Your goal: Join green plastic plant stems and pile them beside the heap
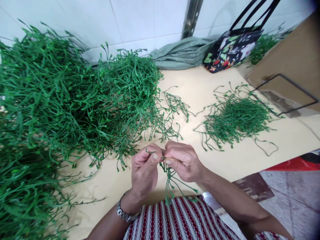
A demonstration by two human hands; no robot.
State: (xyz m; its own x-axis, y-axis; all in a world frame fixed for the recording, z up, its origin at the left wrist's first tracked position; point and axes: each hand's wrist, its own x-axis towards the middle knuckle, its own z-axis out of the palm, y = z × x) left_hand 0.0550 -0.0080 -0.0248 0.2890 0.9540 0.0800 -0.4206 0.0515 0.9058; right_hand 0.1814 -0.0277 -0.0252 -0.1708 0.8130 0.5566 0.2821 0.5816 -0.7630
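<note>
My left hand [145,166] and my right hand [184,160] meet at the table's near edge, thumbs and forefingers pinched close together. Between them is a small bunch of thin green stems [170,181], its branching ends with little tips hanging below my right hand. A short end of green stem also shows at my left fingers. The exact point where the fingers grip is partly hidden. A large tangled heap of similar green stems [75,96] spreads to the left, and a smaller pile [236,118] lies to the right.
Loose stems [176,103] lie between the piles on the pale tabletop [190,80]. At the back are a grey-green cloth [182,53] and a black floral bag [230,51]. A cardboard box [290,63] and a black wire frame [297,86] stand at the right.
</note>
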